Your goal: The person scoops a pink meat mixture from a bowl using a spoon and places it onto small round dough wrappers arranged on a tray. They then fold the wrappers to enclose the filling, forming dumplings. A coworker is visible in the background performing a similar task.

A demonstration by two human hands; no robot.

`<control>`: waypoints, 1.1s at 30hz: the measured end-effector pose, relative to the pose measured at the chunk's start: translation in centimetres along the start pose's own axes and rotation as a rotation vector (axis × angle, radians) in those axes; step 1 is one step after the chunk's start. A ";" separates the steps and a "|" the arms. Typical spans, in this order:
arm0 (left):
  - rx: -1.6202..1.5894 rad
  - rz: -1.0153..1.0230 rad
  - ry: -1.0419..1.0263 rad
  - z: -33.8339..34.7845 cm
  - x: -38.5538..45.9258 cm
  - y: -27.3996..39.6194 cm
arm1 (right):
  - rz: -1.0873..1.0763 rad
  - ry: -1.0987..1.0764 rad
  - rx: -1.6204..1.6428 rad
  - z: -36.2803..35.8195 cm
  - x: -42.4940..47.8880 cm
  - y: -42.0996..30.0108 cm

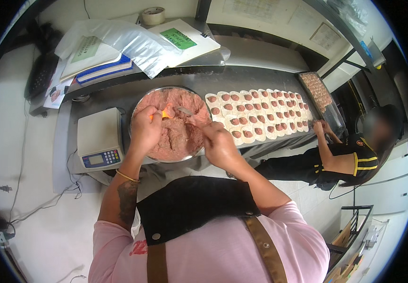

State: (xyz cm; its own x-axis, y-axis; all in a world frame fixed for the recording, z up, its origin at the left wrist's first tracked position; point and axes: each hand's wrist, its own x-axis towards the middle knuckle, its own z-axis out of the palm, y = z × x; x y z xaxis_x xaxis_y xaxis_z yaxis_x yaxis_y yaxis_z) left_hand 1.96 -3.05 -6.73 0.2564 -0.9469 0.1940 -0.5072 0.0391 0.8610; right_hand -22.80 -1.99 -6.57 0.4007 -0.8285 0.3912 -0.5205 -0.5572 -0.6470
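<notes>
Over a wide metal bowl [131,132] of ground meat mixture [172,138], my left hand [147,127] grips a small orange utensil [168,111], perhaps a scoop, with some meat on it. My right hand [221,146] is closed at the bowl's right edge, its fingers toward the meat. A metal utensil [183,110], blurred, lies between the hands and appears to run back to the right hand; its handle is mostly hidden. To the right, rows of round dough wrappers [239,142] overlap on the metal table, most topped with a meat portion [247,134].
A digital scale [99,131] stands left of the bowl. Above, a shelf holds folders [190,53], a plastic sheet [129,39] and a tape roll [153,16]. A filled tray [317,92] sits at the table's far right, near a co-worker [338,155]. Cables [48,205] hang at left.
</notes>
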 end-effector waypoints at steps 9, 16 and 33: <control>0.025 0.098 -0.033 -0.6 -1.3 1.3 | 0.026 -0.028 0.006 -2.2 0.6 -1.0; 0.097 0.178 -0.011 -0.8 -2.3 2.5 | -0.015 -0.086 -0.086 -2.1 1.3 -0.8; 0.323 0.147 -0.268 -1.4 -6.1 6.1 | 0.332 0.134 0.250 -9.0 -3.2 9.5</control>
State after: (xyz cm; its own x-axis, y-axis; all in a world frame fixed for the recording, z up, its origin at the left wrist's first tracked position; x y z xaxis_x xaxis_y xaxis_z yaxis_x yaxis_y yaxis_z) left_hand -1.57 3.39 -2.01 -0.0383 -0.9897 0.1382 -0.7644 0.1181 0.6338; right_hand -35.83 -5.16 -8.09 0.1323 -0.9695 0.2061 -0.3989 -0.2424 -0.8844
